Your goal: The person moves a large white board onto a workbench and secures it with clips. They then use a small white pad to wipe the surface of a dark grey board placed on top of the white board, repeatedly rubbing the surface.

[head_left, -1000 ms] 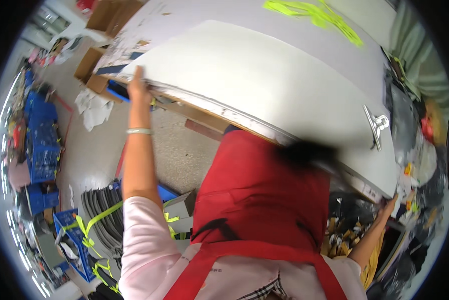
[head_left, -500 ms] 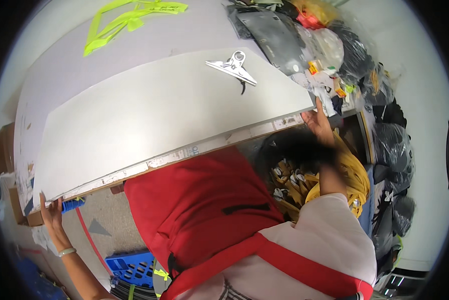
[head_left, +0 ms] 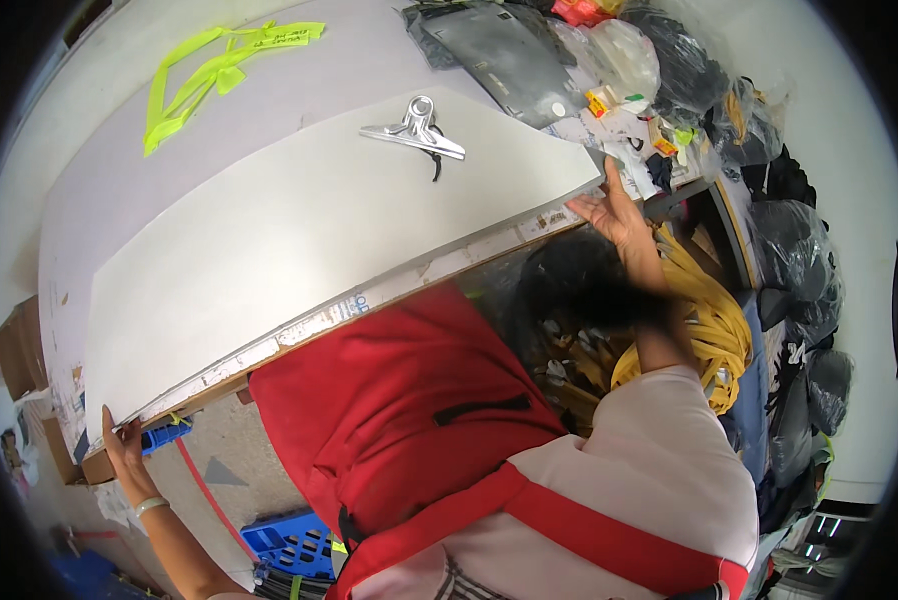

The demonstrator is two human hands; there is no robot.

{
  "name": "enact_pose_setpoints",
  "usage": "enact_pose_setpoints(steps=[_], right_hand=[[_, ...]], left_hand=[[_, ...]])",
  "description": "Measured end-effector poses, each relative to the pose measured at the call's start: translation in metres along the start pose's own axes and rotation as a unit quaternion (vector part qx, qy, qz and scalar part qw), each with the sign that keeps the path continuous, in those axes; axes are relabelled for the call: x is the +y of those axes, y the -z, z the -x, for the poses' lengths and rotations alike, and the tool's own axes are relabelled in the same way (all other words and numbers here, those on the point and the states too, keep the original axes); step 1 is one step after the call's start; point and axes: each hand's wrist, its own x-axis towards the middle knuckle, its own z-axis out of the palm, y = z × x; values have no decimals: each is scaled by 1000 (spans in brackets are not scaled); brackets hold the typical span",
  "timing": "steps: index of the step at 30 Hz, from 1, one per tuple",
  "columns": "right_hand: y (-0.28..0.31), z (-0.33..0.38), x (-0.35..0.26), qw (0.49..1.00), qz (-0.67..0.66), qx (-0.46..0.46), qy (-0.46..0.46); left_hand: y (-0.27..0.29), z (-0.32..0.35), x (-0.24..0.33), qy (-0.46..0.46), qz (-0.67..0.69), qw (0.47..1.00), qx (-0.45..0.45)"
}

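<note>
The left hand [head_left: 127, 455] grips the near left corner of the long white sheet [head_left: 319, 230], one digit on top and another at its edge, as half a second ago. The sheet lies on the table, sloping more steeply in view now. Beyond its far edge is a lime-green tape [head_left: 231, 78]; near its right part, on top, a silver bulldog clip [head_left: 416, 132] rests in the same spot on it as before. The right hand [head_left: 614, 215] is at its right end, thumb and fingers spread; I cannot tell whether they clasp it. Right of the sheet, lower down, hang yellow straps [head_left: 714, 330].
</note>
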Motion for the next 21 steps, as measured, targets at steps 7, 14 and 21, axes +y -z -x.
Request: enact_pose_setpoints(steps=[7, 14, 21], right_hand=[[24, -8, 19, 999, 36, 9, 10], [-11, -27, 32, 977, -142, 111, 116], [-19, 3, 31, 986, -128, 35, 105]], left_hand=[[-19, 23, -7, 44, 43, 998, -29], [-53, 48, -6, 23, 24, 990, 139], [-52, 54, -11, -19, 72, 997, 35]])
